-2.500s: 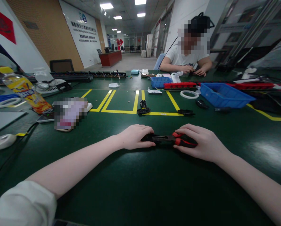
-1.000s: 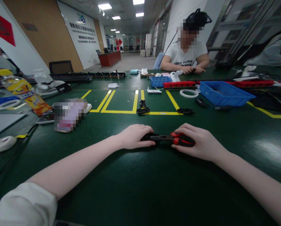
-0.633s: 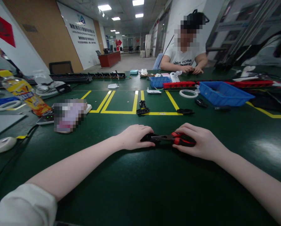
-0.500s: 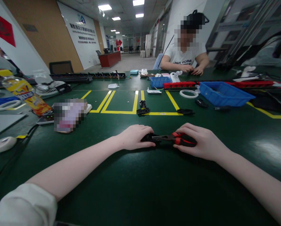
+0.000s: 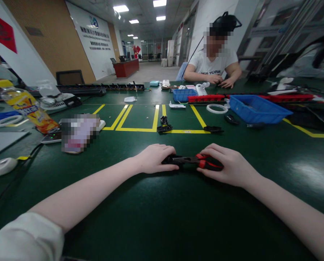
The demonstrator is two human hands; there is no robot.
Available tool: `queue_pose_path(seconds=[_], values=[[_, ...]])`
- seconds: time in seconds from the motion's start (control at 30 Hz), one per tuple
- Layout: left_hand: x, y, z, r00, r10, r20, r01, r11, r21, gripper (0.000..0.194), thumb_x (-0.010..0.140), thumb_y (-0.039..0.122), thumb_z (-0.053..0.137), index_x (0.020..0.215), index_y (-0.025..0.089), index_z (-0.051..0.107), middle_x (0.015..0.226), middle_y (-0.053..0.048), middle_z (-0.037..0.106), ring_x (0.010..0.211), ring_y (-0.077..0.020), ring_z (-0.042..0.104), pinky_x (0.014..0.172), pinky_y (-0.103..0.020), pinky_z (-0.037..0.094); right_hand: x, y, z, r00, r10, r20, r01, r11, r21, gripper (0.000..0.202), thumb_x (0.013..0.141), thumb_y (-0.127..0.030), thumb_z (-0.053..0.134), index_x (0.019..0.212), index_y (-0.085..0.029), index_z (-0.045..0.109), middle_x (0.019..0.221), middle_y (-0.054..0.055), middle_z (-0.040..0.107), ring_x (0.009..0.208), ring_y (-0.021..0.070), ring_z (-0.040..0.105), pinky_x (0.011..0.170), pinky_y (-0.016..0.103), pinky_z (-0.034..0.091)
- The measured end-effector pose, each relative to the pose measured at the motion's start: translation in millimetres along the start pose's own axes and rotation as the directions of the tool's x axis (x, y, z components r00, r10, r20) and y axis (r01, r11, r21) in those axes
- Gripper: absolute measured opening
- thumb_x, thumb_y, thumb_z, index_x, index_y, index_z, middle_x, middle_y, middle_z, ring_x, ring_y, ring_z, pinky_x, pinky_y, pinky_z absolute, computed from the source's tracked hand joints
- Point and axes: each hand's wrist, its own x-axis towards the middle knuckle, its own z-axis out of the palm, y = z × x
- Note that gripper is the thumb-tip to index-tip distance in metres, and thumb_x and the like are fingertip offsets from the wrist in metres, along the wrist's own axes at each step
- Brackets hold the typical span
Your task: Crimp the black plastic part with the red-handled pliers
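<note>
Right fingers point(image 5: 214, 150) around pliers point(image 5: 202, 164), shifted slightly left

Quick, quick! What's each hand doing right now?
Left hand: closed, holding a small black part.
Right hand: closed around the handles of red-and-black pliers.

dim w/ bright ceiling lts point(image 5: 121, 8), tbl point(image 5: 311, 175) glare at rt, edges stretched.
</note>
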Motion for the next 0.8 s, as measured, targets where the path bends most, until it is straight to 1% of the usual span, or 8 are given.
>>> queue_pose_path(seconds=[0.23,0.47,0.6,0.8], values=[[0.5,-0.7,2.5,0.999,0.007,-0.033,-0.005,0.999,0.043,0.041,0.087,0.059,0.052,0.093,0.019,0.055,0.085,-0.002,0.062,0.075,-0.0183,0.057,0.07,-0.03,0.038,-0.3,-0.2,0.1,1.0,-0.006,0.024,0.006,1.0,0.002,0.036,0.08,-0.046,0.063,0.103,-0.019,0.06,0.098,0.008,0.064,0.077,0.0185,0.064,0.065,0.032,0.055],[-1.0,-0.4,2.3,0.999,-0.006,-0.054,0.013,0.993,0.118,0.053,0.085,0.07,0.044,0.078,0.018,0.054,0.076,-0.001,0.06,0.07,-0.0171,0.055,0.074,-0.033,0.033,-2.4,3.5,1.1,1.0,-0.001,0.031,0.001,1.0,-0.01,0.037,0.08,-0.047,0.063,0.104,-0.019,0.06,0.1,0.008,0.064,0.078,0.0189,0.064,0.065,0.032,0.054],[-1.0,-1.5,3.2,0.998,0.002,-0.061,0.007,0.991,0.134,0.054,0.086,0.069,0.042,0.077,0.018,0.055,0.075,0.0,0.059,0.069,-0.0169,0.054,0.072,-0.032,0.033,-3.0,4.3,0.6,0.999,0.003,0.04,-0.002,1.0,-0.007,0.038,0.08,-0.047,0.063,0.105,-0.019,0.06,0.1,0.008,0.064,0.078,0.0181,0.064,0.066,0.032,0.054],[-0.3,-3.0,4.0,0.999,0.014,-0.044,-0.009,0.993,0.117,0.05,0.087,0.066,0.044,0.078,0.018,0.055,0.076,0.0,0.059,0.071,-0.017,0.054,0.069,-0.03,0.032,-1.5,4.8,-1.8,0.999,-0.009,0.048,0.01,1.0,-0.025,0.037,0.08,-0.048,0.063,0.103,-0.018,0.06,0.098,0.008,0.064,0.077,0.0184,0.064,0.065,0.032,0.054]])
